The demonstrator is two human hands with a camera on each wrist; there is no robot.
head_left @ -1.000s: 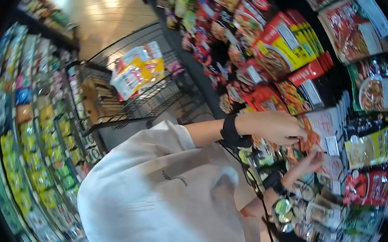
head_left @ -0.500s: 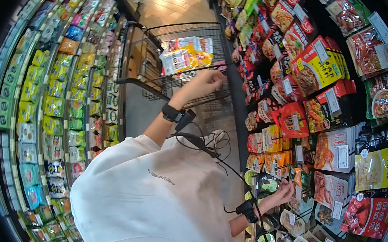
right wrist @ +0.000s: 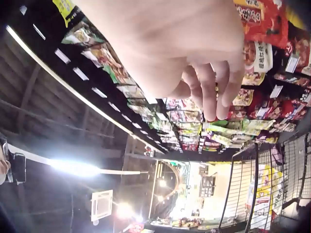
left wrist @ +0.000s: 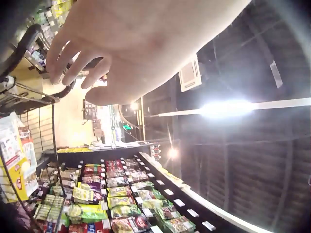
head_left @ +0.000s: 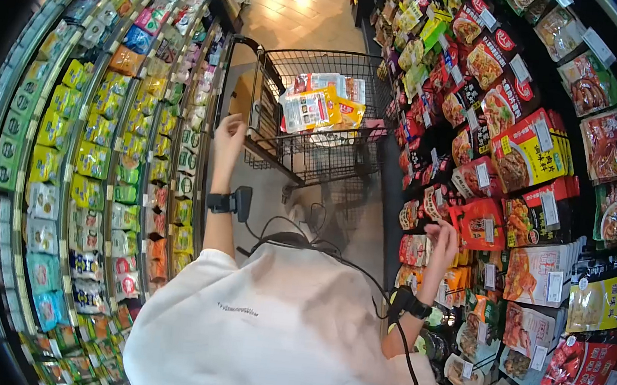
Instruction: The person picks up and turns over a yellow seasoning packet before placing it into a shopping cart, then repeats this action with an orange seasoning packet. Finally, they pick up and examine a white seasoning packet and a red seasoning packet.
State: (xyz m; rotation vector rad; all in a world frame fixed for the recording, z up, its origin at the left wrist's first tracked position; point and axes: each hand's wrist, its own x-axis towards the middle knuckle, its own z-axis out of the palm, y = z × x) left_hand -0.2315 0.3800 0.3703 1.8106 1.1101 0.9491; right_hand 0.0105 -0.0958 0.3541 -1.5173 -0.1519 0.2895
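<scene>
Head view: your left hand [head_left: 229, 133] has left the cart basket [head_left: 319, 160], where the yellow packets [head_left: 321, 107] lie, for the cart handle [head_left: 222, 86]; your right hand [head_left: 443, 238] has risen beside the red shelf packets [head_left: 480, 222]. Left wrist: your fingers [left wrist: 73, 63] bend loosely over the handle, not wrapped. Right wrist: fingers [right wrist: 209, 92] slack, holding nothing.

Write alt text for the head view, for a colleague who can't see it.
A person in a white shirt stands in a grocery aisle, left hand at the handle of a wire cart carrying yellow-and-white packets, right hand raised beside red packets on display.
</scene>
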